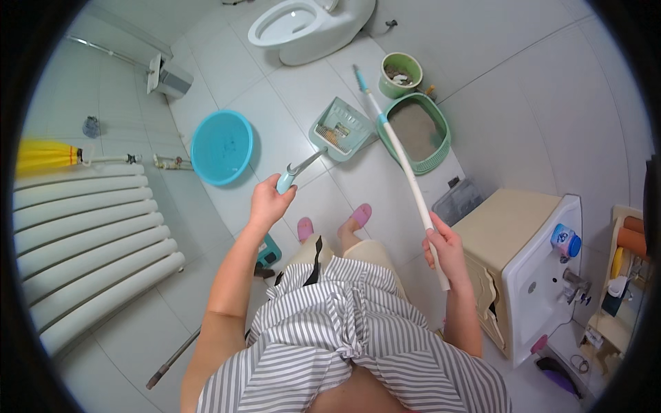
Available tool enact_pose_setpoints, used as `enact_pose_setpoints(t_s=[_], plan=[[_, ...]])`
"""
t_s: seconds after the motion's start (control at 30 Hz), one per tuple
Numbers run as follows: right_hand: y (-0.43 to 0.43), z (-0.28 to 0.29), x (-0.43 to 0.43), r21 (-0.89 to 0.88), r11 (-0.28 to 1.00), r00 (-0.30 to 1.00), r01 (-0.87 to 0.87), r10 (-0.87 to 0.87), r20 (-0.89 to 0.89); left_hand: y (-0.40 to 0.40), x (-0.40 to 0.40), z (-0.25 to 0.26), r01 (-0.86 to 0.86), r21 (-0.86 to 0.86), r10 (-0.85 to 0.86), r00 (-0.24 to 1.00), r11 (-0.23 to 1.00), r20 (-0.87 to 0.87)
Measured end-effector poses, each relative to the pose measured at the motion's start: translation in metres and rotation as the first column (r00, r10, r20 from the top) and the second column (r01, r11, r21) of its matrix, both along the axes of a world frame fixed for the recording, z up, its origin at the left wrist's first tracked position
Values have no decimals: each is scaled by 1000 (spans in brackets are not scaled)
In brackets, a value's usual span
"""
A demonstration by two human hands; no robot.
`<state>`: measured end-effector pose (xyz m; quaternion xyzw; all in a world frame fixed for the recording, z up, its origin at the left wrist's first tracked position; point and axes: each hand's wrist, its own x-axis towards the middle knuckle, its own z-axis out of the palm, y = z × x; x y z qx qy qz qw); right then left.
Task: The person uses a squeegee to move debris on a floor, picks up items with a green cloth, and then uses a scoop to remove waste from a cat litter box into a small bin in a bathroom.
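My left hand [272,202] is closed around the pale blue grip of a long-handled dustpan. The light green dustpan [356,120] is held out in front, with some brownish debris and a small labelled piece inside. My right hand [445,247] grips the lower part of a long white broom handle [408,160]. Its far end bears a blue section and a narrow bristled head [360,77], seen edge-on. The broom's upper part passes in front of the rim of a green litter box [441,126] filled with grey-brown litter.
A green bucket [391,88] with waste stands behind the litter box. Left lie a blue basin [247,155] and a white radiator [98,232]. A toilet [315,44] is at the back. On the right are a washbasin cabinet [506,222] and a grey plastic box [457,201].
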<state>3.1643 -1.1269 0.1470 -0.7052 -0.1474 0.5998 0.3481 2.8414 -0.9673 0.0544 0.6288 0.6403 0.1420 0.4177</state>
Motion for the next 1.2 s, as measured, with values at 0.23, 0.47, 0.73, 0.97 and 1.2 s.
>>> enact_pose_setpoints(t_s=[0.23,0.47,0.73,0.97,1.2], plan=[[10,-28,21,133,924,931,358,-342,-128,51,83,59,272,292,-242,961,917,-136],[23,-66,44,119,800,781,589,-524,-341,61,154,10,827,291,-600,552,481,-579],[28,-75,45,64,789,746,611,-548,-378,48,211,-59,972,47,-624,184,230,-759],[22,-84,49,47,784,725,619,-547,-419,22,211,-100,955,-3,-609,186,296,-771],[17,-88,54,54,805,757,591,-530,-382,43,212,-80,929,-163,-853,223,333,-471]])
